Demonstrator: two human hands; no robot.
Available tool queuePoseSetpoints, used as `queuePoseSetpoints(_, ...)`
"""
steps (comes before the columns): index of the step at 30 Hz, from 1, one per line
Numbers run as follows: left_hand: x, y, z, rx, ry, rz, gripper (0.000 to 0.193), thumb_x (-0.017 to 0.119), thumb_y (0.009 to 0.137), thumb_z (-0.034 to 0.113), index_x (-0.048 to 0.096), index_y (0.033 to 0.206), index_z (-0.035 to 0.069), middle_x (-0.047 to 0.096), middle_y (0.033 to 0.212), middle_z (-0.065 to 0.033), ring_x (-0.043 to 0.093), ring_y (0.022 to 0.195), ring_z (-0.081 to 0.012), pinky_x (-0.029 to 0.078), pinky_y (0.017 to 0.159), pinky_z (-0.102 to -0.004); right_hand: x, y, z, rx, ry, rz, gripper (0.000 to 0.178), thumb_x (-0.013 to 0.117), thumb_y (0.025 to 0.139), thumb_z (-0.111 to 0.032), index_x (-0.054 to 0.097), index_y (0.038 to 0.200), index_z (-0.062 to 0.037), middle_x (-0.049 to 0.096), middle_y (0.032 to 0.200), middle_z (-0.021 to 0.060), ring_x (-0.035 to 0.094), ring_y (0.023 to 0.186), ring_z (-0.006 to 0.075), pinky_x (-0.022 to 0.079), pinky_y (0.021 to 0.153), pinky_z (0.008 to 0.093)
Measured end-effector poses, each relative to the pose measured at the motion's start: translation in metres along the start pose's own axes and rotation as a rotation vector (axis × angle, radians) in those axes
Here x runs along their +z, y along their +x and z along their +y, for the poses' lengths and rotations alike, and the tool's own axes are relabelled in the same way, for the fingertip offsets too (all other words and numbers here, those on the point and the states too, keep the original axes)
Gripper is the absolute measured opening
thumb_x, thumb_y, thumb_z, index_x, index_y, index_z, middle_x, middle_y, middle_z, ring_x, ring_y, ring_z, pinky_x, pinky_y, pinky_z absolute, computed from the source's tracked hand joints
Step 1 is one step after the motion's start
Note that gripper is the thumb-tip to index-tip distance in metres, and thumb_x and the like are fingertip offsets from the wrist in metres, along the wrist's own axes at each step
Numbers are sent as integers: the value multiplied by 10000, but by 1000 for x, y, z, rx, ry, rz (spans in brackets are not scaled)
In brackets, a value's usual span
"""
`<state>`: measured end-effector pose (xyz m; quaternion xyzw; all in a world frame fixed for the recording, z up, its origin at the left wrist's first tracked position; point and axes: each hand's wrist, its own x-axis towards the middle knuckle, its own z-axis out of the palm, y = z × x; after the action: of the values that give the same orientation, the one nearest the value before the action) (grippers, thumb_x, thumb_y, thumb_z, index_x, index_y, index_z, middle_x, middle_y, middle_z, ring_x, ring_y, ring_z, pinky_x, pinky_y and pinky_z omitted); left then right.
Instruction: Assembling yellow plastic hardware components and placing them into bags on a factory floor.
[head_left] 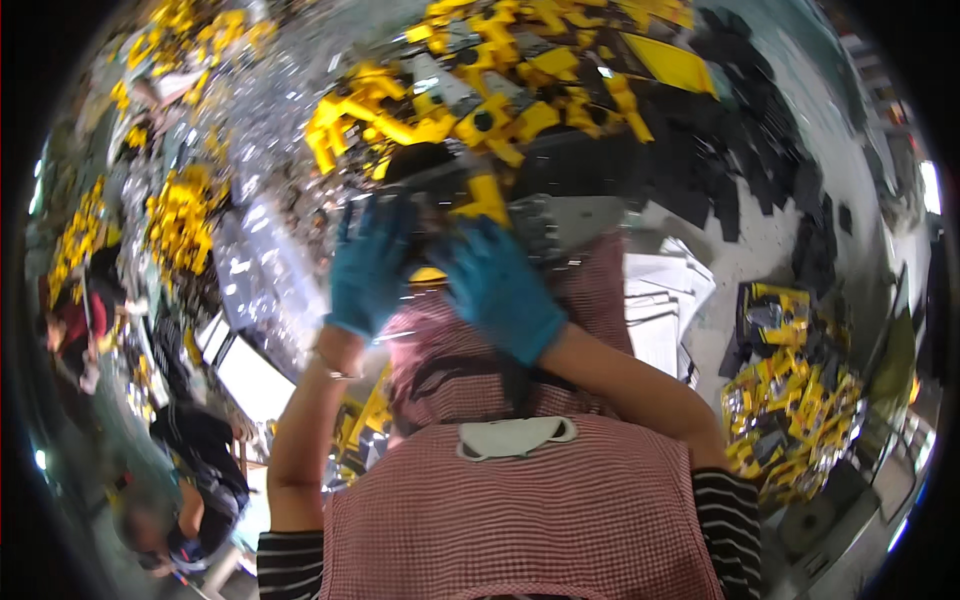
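Note:
Both my hands wear blue gloves and meet over a blurred black-and-yellow piece [485,198] in front of my apron. My left hand [370,265] closes on its left side, the fingertips smeared by motion. Bent fingers of my right hand [503,288] press against its near right side. The piece's exact kind is unclear, and part of it is hidden under the gloves. Just beyond lies a heap of yellow plastic parts [490,80] mixed with grey and black ones. A flat dark grey part [575,165] lies right of the piece.
Clear plastic bags [265,270] spread to the left, with more yellow parts [185,220] beyond. Black flat pieces [745,120] cover the right side, near white sheets [655,310]. A bagged yellow pile [795,400] sits at lower right. Other people [190,490] are at the left.

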<state>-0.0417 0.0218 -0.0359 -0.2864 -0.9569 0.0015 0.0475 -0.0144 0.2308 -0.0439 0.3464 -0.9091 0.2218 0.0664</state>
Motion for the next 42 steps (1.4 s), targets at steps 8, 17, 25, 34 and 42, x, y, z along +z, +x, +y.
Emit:
queuePoseSetpoints(8,4,-13,39,-232,6,171,557,367,957,320,416,1394,-22,364,1474,-240,290,1380,-461,197,1146,-553,-57,-22,43,27,170,153,467,604,837,-259,577,1249,-42,549,1291,140,476,1232,308,322,1075,482)
queuePoseSetpoints(17,-24,-44,-36,-74,-43,46,726,197,978,593,417,1435,74,373,1501,-165,279,1411,-410,193,1144,-544,49,-181,280,1467,389,428,311,537,930,-189,634,1201,-71,656,1085,210,626,1013,358,472,899,389)
queuePoseSetpoints(25,-49,-47,-4,-351,7,-288,557,525,928,400,489,1361,51,415,1463,-181,322,1383,-423,167,1147,-579,214,-237,466,1505,255,-193,566,523,879,-501,645,1108,2,642,1119,257,610,1050,422,497,858,496)
queuePoseSetpoints(34,-71,-2,48,-454,-22,-72,571,659,775,134,508,1322,75,461,1414,-130,398,1307,-392,275,1108,-540,46,-291,319,1542,818,776,278,586,939,-183,651,1113,24,707,958,111,645,745,191,516,618,312)
queuePoseSetpoints(42,-51,30,45,-335,-142,14,557,602,796,79,504,1345,92,480,1415,-104,366,1357,-370,248,1121,-510,-90,-131,90,859,1294,109,239,523,933,-137,623,1077,24,658,929,91,636,789,191,539,717,339)
